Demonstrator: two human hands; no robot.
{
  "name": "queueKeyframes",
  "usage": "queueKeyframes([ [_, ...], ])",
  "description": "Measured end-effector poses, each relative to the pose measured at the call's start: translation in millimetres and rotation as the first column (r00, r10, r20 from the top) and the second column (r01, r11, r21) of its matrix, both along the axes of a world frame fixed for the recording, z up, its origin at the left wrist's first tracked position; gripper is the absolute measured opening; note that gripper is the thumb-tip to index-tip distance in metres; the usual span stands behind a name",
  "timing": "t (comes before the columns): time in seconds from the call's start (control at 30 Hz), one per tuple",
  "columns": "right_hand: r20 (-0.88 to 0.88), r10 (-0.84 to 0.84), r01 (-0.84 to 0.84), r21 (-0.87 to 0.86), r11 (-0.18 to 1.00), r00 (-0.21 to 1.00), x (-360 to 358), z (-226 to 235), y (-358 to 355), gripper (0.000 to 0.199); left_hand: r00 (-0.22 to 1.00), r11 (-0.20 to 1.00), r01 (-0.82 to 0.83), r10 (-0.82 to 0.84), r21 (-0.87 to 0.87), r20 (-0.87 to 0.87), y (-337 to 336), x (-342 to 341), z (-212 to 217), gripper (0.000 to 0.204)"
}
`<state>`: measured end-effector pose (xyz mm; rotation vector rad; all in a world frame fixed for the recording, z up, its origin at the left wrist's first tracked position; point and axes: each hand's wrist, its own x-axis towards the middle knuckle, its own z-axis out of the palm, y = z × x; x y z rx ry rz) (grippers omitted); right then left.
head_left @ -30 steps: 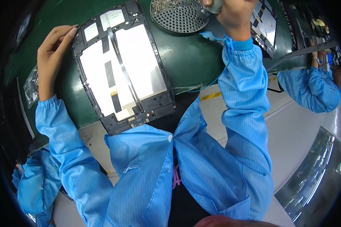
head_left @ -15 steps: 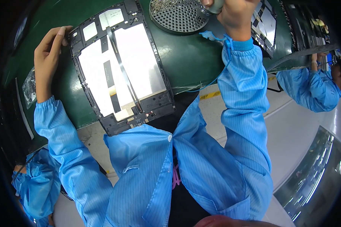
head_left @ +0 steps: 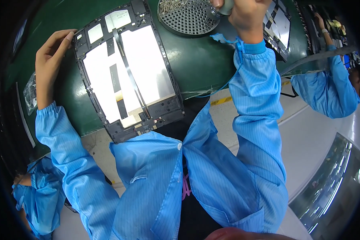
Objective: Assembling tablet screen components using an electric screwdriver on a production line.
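An opened tablet (head_left: 150, 66) lies tilted on the green table, its near end against my blue smock. It has a black frame, bright silver plates and a dark flat cable down the middle. My left hand (head_left: 52, 56) pinches the tablet's far left edge with thumb and fingertips. At the top edge, my right hand (head_left: 247, 18) is wrapped around a greenish-grey electric screwdriver (head_left: 227, 7) with a metal collar, partly cut off by the frame. The screwdriver's collar end is over the right side of a round perforated metal dish (head_left: 188, 25). Small screws (head_left: 172, 5) are heaped in the dish.
A second opened tablet (head_left: 279, 30) lies right of my right wrist. A clear plastic bag (head_left: 30, 94) rests left of my left forearm. A blue cord (head_left: 218, 91) runs from my right cuff along the table edge. Co-workers in blue sit at right (head_left: 328, 94) and lower left (head_left: 44, 196).
My right hand and screwdriver have shifted slightly left over the dish. My left fingers have moved a little at the tablet's edge. The co-worker at right has raised an arm.
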<state>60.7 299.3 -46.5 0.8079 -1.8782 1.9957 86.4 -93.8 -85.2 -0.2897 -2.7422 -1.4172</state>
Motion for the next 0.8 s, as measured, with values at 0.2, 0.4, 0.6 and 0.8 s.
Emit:
queueKeyframes([
  [0.2,0.099,-0.148,0.148,0.011,0.989,0.984,10.8,21.2,-25.6,0.043,0.998,0.999,0.041,-0.040,-0.002,0.049,-17.4,1.4,3.4,0.025],
  [0.4,0.229,-0.175,0.157,0.098,0.983,0.957,21.0,77.6,-102.0,0.035,0.980,0.977,0.197,-0.199,0.087,0.019,-11.3,-15.3,-6.3,0.026],
  [0.6,0.128,0.328,-0.294,-0.229,0.928,0.936,-15.3,46.6,-195.5,0.026,0.985,0.981,0.155,-0.162,0.116,0.053,-4.9,-10.8,0.4,0.027],
  [0.8,0.061,0.254,-0.241,-0.164,0.956,0.965,-8.8,37.5,-229.4,0.024,0.991,0.965,0.095,-0.114,0.244,0.067,-0.1,-3.3,6.4,0.020],
])
